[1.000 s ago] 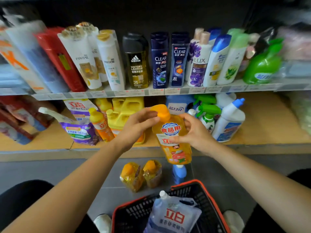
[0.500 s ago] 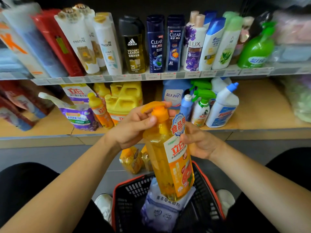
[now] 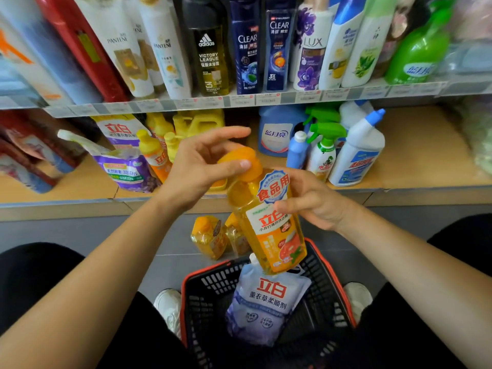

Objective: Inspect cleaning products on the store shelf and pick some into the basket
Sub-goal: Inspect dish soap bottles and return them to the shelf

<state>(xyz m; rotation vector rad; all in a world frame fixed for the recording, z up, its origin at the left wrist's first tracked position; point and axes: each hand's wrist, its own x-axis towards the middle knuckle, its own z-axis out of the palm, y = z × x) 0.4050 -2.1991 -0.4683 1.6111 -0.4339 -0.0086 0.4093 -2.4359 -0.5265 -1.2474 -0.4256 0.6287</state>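
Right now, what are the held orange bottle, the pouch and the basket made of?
The orange bottle: likely clear glossy plastic; tinted liquid shows through, opaque orange pump. The pouch: soft plastic film, probably; creased, slight sheen. The basket: rigid moulded plastic by the look; matt black lattice walls, red rim.

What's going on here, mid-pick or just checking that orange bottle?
A person at the store shelf holds an orange 立白 dish-detergent pump bottle in both hands, tilted, over the red-rimmed basket. The left hand pinches the pump head, and the right hand grips the bottle's side by the label. The bottle is not set down in the basket yet. A 立白 lavender softener pouch already lies in there.
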